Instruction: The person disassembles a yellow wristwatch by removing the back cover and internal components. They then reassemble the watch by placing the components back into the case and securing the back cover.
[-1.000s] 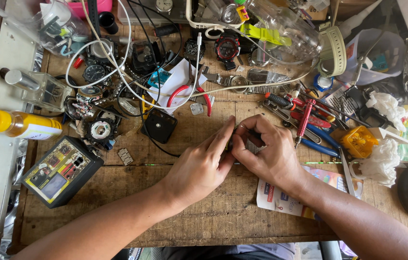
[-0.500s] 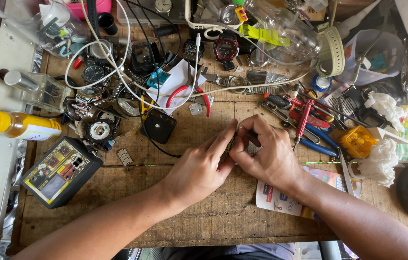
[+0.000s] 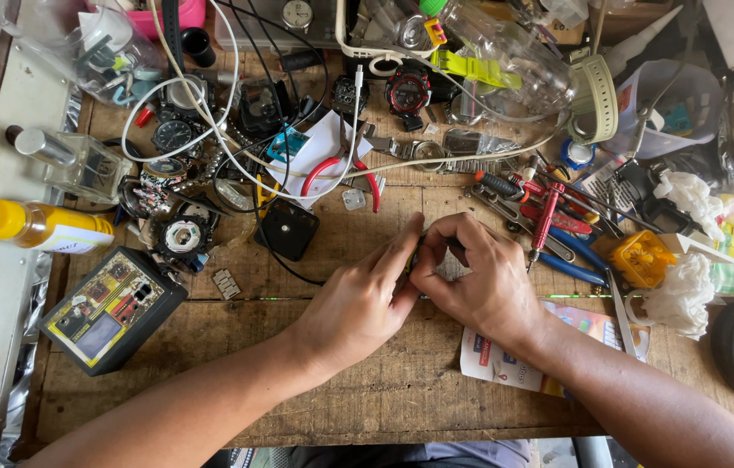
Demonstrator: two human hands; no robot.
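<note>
My left hand (image 3: 365, 299) and my right hand (image 3: 478, 282) meet at the middle of a worn wooden workbench (image 3: 324, 399). Their fingertips pinch together around a small dark part (image 3: 423, 245), which the fingers mostly hide. What the part is cannot be made out. Both wrists rest low over the bench, forearms coming in from the bottom edge.
A black tester box (image 3: 111, 308) lies at left beside a yellow bottle (image 3: 33, 225). Watches (image 3: 409, 91), white cables (image 3: 211, 121), red-handled pliers (image 3: 341, 173) and a small black cube (image 3: 287, 230) crowd the back. Screwdrivers (image 3: 549, 217) and an orange case (image 3: 642, 257) lie right; a printed card (image 3: 506, 360) under my right wrist.
Both hands stay pinched together on the small part. Their fingers have shifted slightly, and the view has moved a little.
</note>
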